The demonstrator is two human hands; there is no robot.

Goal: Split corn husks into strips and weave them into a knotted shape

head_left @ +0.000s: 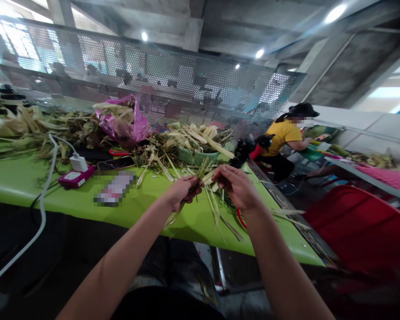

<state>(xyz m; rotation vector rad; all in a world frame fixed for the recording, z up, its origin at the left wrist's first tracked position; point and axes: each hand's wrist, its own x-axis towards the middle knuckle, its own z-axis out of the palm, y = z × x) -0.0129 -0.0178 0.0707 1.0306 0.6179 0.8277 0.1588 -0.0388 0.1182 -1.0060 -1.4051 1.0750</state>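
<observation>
My left hand (182,192) is closed around a small bundle of dried husk strips (203,167), whose ends stick out above and below the fist. Just to the right, my right hand (236,186) has its thumb and fingers pinched together close to the bundle; what lies between the fingertips is too small to make out. Loose pale strips (216,209) lie on the green table cover (120,215) under and between the hands. Beside my right wrist a red loop (242,219) shows, partly hidden by the arm.
Behind the hands stands a green basket (198,157) heaped with husks. Farther left are a purple plastic bag (140,124) of husks, a dark phone (116,164) and a magenta power block (76,178) with a white cable. At right are a red chair (360,226) and a seated person (280,138).
</observation>
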